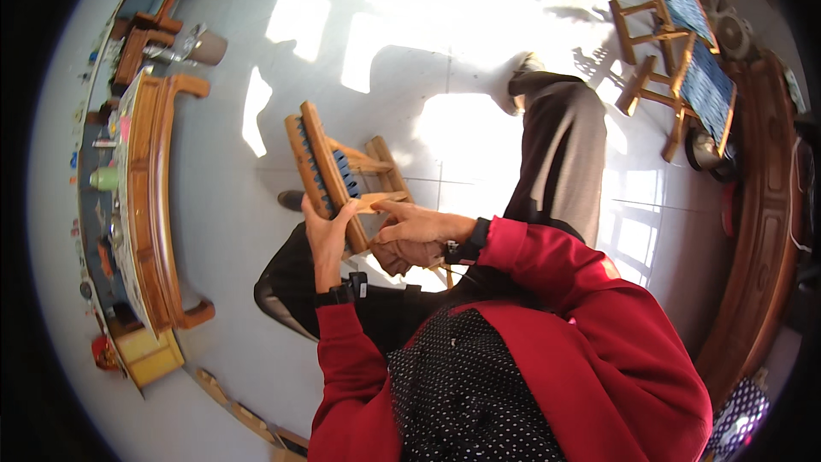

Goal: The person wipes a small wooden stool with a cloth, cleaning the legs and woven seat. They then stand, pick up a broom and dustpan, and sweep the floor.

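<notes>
A wooden folding stool (326,163) with blue woven webbing between its rails is held tilted in front of my knees. My left hand (326,231) grips the near end of its paired top rails, with the thumb on the right rail. A crumpled brown cloth (403,255) is bunched under my right hand (423,224), close against the stool's near end. The fingers of that hand reach to the wooden leg bar (378,201). Part of the cloth and of the lower frame is hidden behind my hands.
Two wooden stools with blue woven seats (705,86) stand at the upper right, near a fan (733,34) and a long wooden cabinet (747,218). A wooden table (154,192) stands at left, with a bin (208,47) beyond it. Sunlight glares on the tiled floor (218,205).
</notes>
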The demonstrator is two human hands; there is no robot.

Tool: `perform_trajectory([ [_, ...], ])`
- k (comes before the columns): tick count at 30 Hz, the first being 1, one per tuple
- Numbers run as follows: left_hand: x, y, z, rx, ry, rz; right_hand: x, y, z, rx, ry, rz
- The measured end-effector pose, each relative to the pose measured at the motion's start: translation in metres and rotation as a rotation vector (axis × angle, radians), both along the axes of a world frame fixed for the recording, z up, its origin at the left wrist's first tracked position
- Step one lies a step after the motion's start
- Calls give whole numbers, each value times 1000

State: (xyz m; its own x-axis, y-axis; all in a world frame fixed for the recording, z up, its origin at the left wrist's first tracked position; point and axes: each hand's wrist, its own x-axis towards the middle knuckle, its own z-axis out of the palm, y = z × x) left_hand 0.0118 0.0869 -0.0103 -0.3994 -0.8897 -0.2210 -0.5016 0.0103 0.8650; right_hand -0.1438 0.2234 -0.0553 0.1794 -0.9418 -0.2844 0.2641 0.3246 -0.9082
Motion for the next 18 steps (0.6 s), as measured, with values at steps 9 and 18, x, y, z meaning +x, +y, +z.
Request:
perform_trajectory([
  [9, -15, 6, -10, -119, -347, -105, -6, 4, 28, 102, -696, -36],
  [18, 15, 39, 16, 473, 425, -211, 1, -7, 2, 210, -850, -138],
])
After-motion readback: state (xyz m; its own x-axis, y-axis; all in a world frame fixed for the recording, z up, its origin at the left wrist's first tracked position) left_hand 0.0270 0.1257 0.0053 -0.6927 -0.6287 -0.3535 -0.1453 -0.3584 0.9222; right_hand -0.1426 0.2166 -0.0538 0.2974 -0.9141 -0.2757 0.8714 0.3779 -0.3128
